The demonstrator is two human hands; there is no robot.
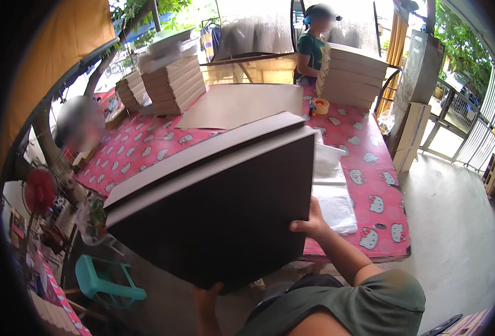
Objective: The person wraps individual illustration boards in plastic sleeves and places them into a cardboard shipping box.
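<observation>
Two large flat black boxes or panels with pale edges are held tilted up in front of me, one behind the other. The near black panel shows its broad dark face; of the far panel mainly the pale edge shows. My right hand grips the right side, thumb on the black face, its other fingers mostly hidden. At the bottom edge, my left hand holds from below with its thumb showing. White plastic sheets lie on the pink patterned tablecloth behind the panels.
Stacks of flat boxes stand at the back left and back right. Between them lies a cardboard sheet, with a tape roll nearby. A person stands behind, another at left. A teal stool sits lower left.
</observation>
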